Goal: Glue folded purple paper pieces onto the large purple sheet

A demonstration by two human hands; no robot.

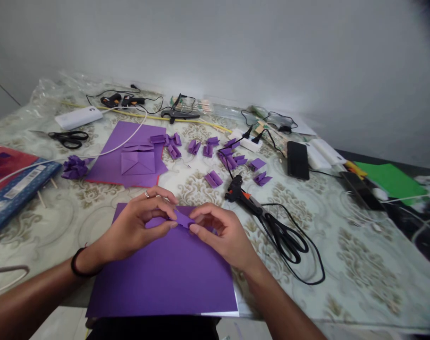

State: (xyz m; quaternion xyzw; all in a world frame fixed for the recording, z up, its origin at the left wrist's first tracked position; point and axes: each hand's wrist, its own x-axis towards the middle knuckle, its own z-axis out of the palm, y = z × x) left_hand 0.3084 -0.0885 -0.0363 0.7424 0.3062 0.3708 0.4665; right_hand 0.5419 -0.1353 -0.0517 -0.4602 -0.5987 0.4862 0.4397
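1. Nearest: a large, flat purple paper sheet (165, 278) on the patterned, pale green and cream table covering (342, 226). White shows under its near right corner.
2. Above the sheet's far part, a small, folded purple paper piece (182, 219), held between both hands.
3. Left hand (144, 217): thumb and fingertips pinch the piece's left end. Right hand (222, 231): thumb and fingers close on its right end, other fingers curled.
4. Handling, my judgement: very light, fairly stiff for paper, not slippery; folds probably crush or spring open under a hard squeeze. Best hold looks to be a light pinch at each end, close to the creases.
5. Right of the hands: a black glue gun with an orange trigger (246, 200), and black-handled scissors (285, 238) just beside it. Gun nozzle not clear to me.
6. Beyond the hands: scattered small purple folded pieces (213, 179), some bunched, some apart. Farther left, a flat, creased purple paper form (138, 163) on purple sheets with red edging; beside them, a crumpled purple paper rosette (74, 167).
7. Right and farther: a black phone (298, 160), lying flat; a white power strip (248, 140) with black plugs in it.
8. Farthest: a yellow cable (186, 120) across the table, then a plain grey wall (215, 47).
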